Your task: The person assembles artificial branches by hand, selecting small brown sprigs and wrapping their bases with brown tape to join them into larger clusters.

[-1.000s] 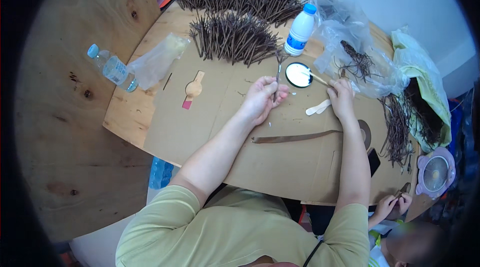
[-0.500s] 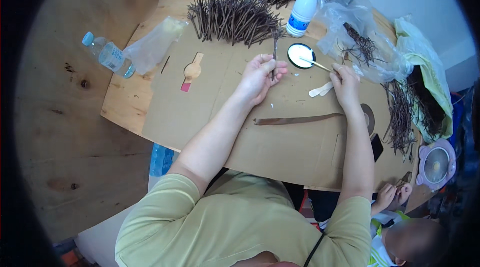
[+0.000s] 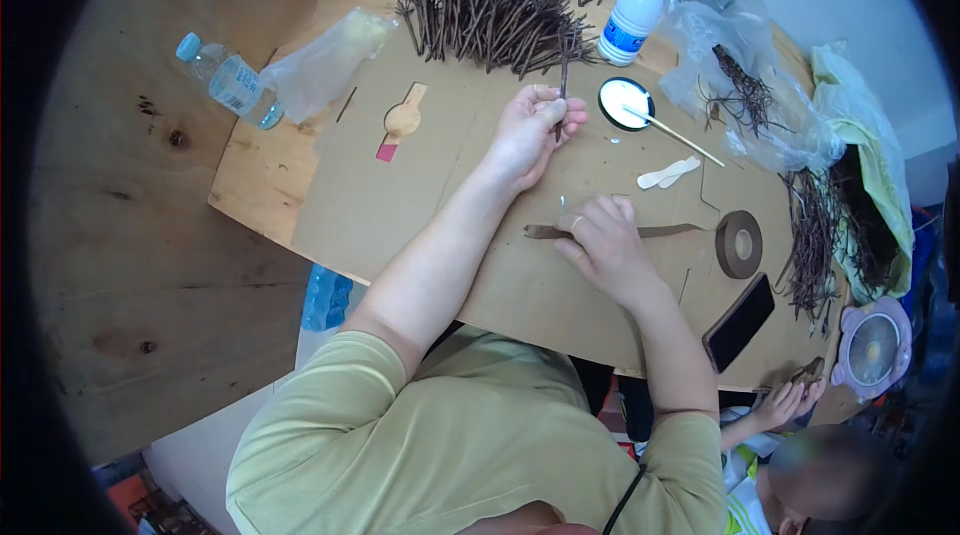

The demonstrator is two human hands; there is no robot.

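Note:
My left hand (image 3: 535, 135) is closed on a thin dark brown twig (image 3: 563, 75), which it holds upright above the cardboard. Over a flat brown tape strip (image 3: 670, 231) hovers my right hand (image 3: 612, 250), thumb and fingers apart on either side of the strip. Whether it touches the strip I cannot tell. The strip runs right to its tape roll (image 3: 740, 245). Beyond my hands is a dark-rimmed round lid (image 3: 612, 122) with white paste in it, and a thin wooden stick (image 3: 690, 143) rests across its rim. Two flat wooden sticks (image 3: 668, 173) lie nearby.
Bundled brown twigs (image 3: 490, 20) line the far side. A white bottle (image 3: 635, 15), plastic bags (image 3: 700, 45), loose twigs (image 3: 808, 235), a phone (image 3: 739, 323) and a purple fan (image 3: 872, 350) are to the right. A clear bottle (image 3: 235, 85) lies left. Another person's hands (image 3: 790, 402) work at lower right.
My right hand has let go of the thin wooden stick, left on the lid, and moved left and nearer over the tape strip. My left hand still holds the twig. The view has shifted slightly.

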